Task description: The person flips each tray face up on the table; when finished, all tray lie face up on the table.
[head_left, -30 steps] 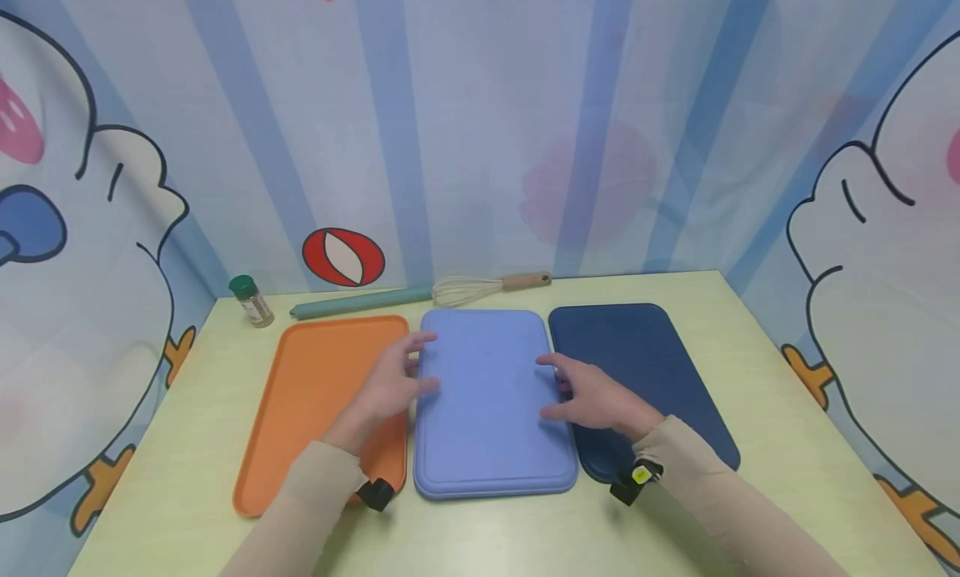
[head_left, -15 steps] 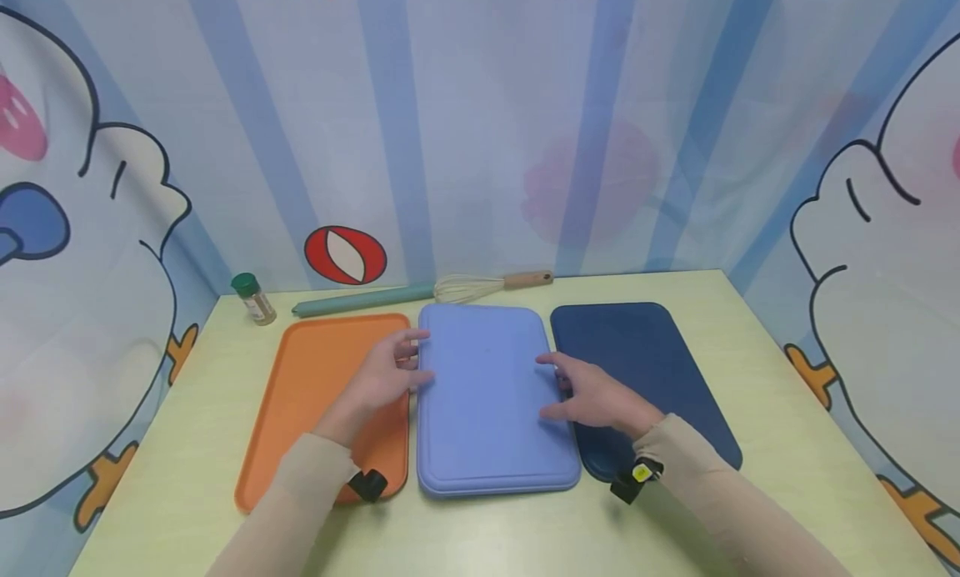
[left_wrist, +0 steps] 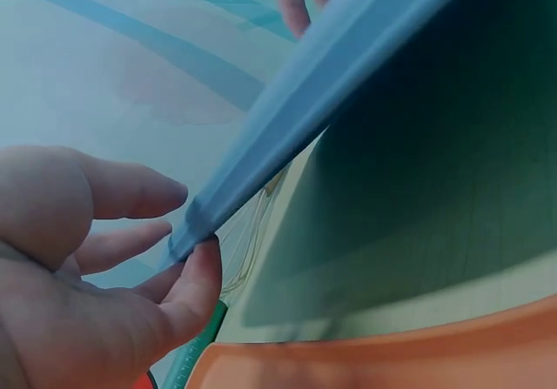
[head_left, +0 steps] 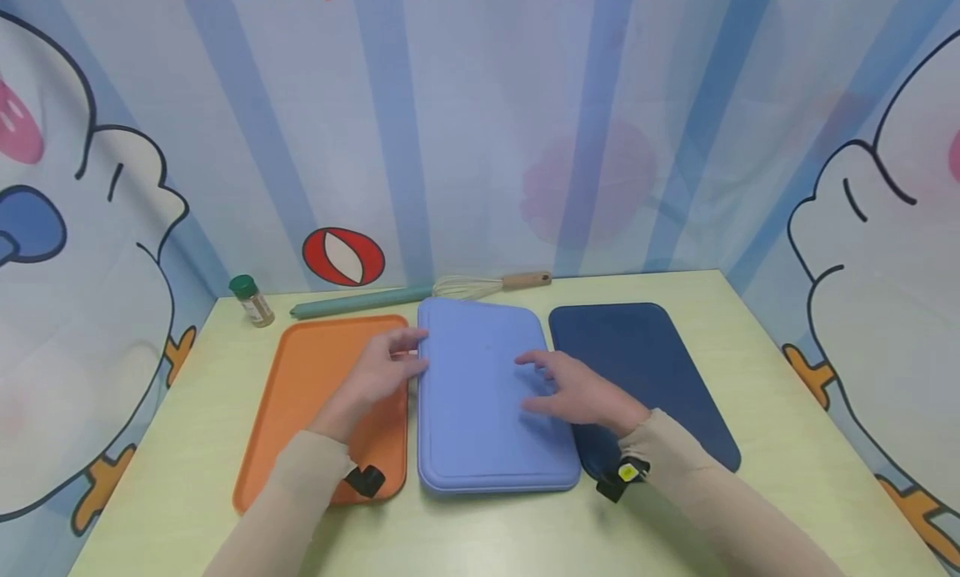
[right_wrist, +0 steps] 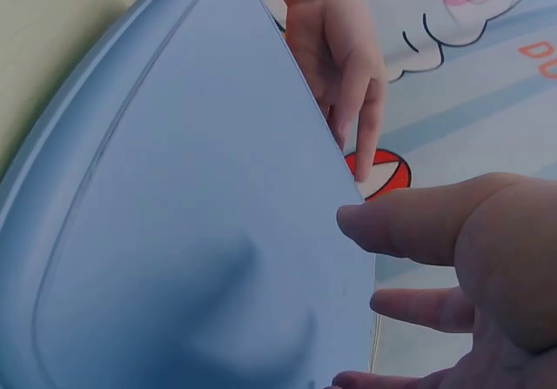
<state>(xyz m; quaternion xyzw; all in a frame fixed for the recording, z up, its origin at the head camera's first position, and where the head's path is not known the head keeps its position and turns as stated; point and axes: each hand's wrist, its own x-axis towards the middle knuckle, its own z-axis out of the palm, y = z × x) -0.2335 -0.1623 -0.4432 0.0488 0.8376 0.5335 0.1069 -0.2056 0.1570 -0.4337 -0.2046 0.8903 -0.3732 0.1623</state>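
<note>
Tipping the periwinkle tray (head_left: 480, 410) higher beside the orange tray (head_left: 318, 385), by the edge gripped in the left hand (head_left: 381, 373); hovering the right hand (head_left: 576, 389), spread and empty, farther over it; likely only partly lifted.

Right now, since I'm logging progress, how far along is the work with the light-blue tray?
Done: the left side of the light-blue tray is raised off the table. In hand: the left hand holds that edge; the right hand hovers over the top, gripping nothing. Remaining, probably: lifting it fully or lowering it, as only one hand grips it.
</note>
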